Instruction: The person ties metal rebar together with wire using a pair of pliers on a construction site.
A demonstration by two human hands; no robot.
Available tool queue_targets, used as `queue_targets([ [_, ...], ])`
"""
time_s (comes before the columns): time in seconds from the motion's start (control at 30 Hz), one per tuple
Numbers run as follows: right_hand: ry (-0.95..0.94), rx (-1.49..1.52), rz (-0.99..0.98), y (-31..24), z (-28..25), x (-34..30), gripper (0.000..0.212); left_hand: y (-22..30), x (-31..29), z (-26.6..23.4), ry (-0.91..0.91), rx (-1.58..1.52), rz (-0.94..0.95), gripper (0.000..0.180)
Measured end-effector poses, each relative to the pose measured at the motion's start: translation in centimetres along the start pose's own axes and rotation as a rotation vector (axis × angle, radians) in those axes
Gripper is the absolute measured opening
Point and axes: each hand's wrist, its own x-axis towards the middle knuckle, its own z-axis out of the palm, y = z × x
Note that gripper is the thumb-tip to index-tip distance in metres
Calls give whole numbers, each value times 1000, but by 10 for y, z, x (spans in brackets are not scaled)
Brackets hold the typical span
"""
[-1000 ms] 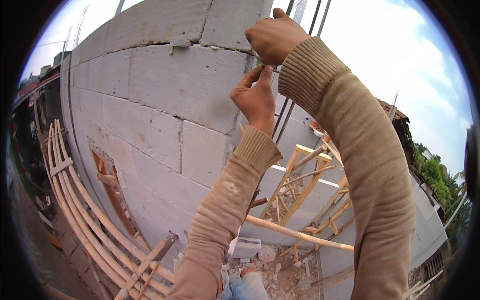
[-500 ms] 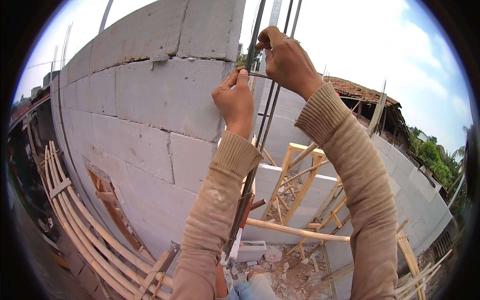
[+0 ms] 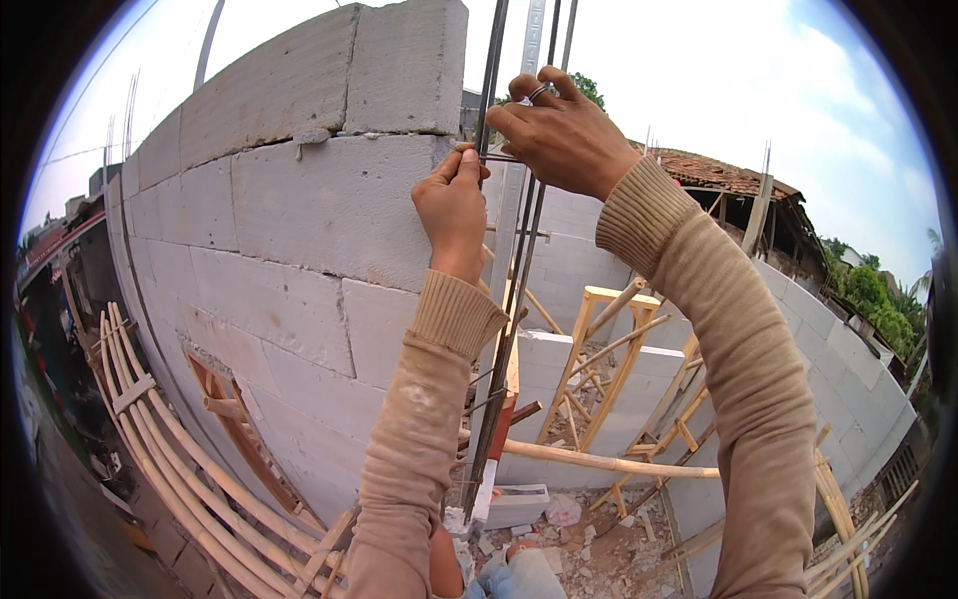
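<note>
Vertical steel reinforcing bars (image 3: 489,75) rise beside the end of a grey block wall (image 3: 329,205). A thin steel stirrup (image 3: 499,158) crosses between them. My left hand (image 3: 451,215) is closed, its thumb and forefinger pinching the stirrup's left corner against the bars. Just above and to the right, my right hand (image 3: 567,135) has bent fingers, with the fingertips at the left bars; a ring shows on one finger. Whatever it grips is too small or hidden to make out. A pale perforated metal strip (image 3: 534,45) stands among the bars.
Bamboo poles (image 3: 205,469) run along the wall's left side. Below right are a yellow wooden frame (image 3: 589,369), a horizontal bamboo pole (image 3: 609,461) and rubble (image 3: 589,544). A lower block wall (image 3: 828,349) and a tiled roof (image 3: 704,170) lie beyond.
My right hand has come down and left, its fingers now nearer the left bars. My left hand stays pinched at the stirrup corner. The view has shifted slightly.
</note>
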Motion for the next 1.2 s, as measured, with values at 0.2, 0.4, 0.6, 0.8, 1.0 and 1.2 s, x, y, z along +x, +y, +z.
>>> queue_targets([
  [0.2, -190, 259, 29, -3, -42, 3, 16, -3, 2, 3, 21, -56, 2, 14],
  [0.4, -127, 876, 461, -35, -52, 15, 23, -17, 1, 2, 64, -64, 186, 18],
  [0.6, -163, 784, 549, -96, -58, 33, 21, -40, 2, -9, -13, -64, 360, 15],
  [0.8, -155, 608, 604, -161, -96, 13, 34, -25, 1, 14, 245, 177, 348, 17],
  [1.0, 462, 573, 1019, -218, -126, -174, 49, -42, 9, -11, 219, 273, 354, 24],
  [1.2, -1191, 304, 1844, -436, -208, -495, 83, -45, 1, 20, 170, 99, 310, 18],
])
